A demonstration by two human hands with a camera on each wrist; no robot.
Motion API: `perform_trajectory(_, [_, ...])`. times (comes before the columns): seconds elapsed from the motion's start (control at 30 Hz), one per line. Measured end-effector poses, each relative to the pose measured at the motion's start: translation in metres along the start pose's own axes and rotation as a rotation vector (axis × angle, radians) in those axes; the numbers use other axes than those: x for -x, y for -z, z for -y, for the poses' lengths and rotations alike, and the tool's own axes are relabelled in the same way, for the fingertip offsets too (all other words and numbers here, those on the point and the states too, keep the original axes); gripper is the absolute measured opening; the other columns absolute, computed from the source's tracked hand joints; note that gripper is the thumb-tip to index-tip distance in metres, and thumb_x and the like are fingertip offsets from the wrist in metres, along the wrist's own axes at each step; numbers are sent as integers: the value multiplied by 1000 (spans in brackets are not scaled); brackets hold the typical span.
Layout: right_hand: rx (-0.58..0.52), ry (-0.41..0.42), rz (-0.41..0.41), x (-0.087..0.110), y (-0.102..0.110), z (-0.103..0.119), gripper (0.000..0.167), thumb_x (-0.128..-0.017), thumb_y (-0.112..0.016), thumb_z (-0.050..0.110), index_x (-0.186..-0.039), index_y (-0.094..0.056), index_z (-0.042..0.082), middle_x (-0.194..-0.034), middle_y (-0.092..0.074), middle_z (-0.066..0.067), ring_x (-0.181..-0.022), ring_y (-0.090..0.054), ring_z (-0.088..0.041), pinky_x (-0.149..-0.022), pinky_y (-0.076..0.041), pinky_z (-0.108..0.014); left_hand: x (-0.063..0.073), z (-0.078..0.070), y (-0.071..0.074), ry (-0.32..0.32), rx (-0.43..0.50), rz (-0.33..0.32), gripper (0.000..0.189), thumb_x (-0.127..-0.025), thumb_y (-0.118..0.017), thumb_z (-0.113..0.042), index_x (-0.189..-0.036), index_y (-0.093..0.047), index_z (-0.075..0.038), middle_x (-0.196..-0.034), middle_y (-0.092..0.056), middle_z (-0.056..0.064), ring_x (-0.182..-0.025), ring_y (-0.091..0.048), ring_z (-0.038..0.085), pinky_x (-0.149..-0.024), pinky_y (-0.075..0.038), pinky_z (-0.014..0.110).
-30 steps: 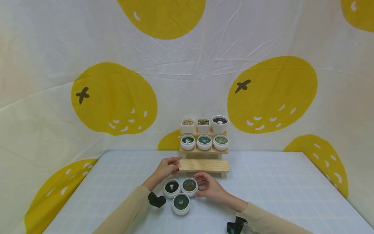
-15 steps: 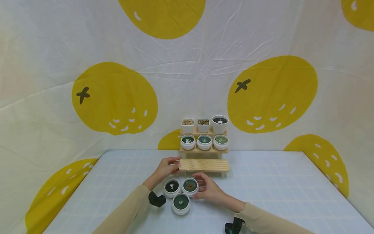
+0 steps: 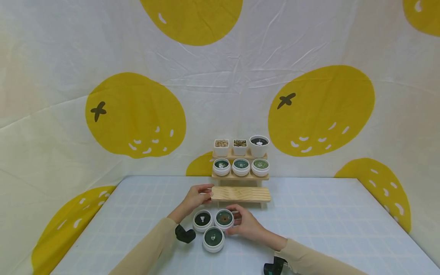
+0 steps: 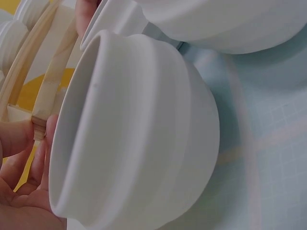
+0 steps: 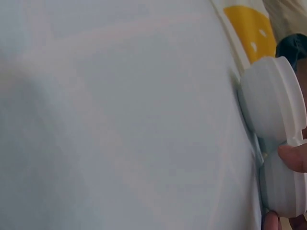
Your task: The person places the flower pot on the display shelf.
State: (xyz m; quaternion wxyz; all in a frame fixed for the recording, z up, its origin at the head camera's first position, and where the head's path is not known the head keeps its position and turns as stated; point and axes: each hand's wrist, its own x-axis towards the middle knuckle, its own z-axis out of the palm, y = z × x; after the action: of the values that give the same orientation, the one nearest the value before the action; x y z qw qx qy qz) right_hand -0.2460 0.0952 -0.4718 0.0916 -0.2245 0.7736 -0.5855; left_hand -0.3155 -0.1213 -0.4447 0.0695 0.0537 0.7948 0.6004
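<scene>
My left hand pinches the left end of the lowest board of a wooden tiered stand. In the left wrist view, the thumb and fingers of that hand meet at the board's end. My right hand holds a small white round pot with a dark green inside and a brown centre, its thumb and fingers at the right side. Touching or close beside it are a black-filled white pot and a green-filled white pot. In the right wrist view, the thumb lies against the pot.
On the stand's middle tier sit three white round pots. Its top tier bears two square pots of pebble-like bits and a taller round pot. A pale checked cloth covers the table; a lemon-patterned curtain hangs behind.
My right hand has moved slightly left and closed in on the brown-centred pot, which has shifted a little right. The left hand stays at the board's end.
</scene>
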Motion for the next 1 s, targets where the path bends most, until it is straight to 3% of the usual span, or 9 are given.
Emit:
perform_trajectory(0.3, [26, -2, -48, 1, 1, 1, 67, -65, -84, 0, -124, -53, -2, -118, -59, -19, -95, -62, -22, -78, -57, -25, -3, 3, -1, 4, 13, -8, 37, -90, -61, 0, -127, -60, 1, -105, -64, 17, -71, -61, 11, -71, -61, 30])
perform_trajectory(0.53, [82, -26, -92, -1, 10, 8, 66, -65, -86, 5, -123, -53, 0, -120, -58, -17, -96, -61, -20, -81, -55, -22, -2, 2, -1, 4, 13, -12, 38, -90, -61, 0, -128, -59, 2, -105, -63, 19, -71, -61, 11, -73, -61, 33])
perform_trajectory(0.77, [89, -7, -107, -1, 15, 17, 66, -66, -85, 4, -123, -53, -2, -121, -58, -18, -101, -60, -27, -85, -56, -28, -1, 1, -1, 16, 6, -13, 38, -90, -62, -1, -127, -60, 1, -105, -63, 18, -70, -61, 11, -73, -61, 33])
perform_trajectory(1.0, [129, 24, -174, -2, 18, 25, 67, -65, -86, 6, -123, -54, 2, -120, -59, -16, -100, -62, -24, -87, -56, -31, -2, 3, -3, 21, 6, -24, 38, -89, -62, -1, -127, -60, 0, -105, -64, 17, -70, -62, 11, -74, -61, 35])
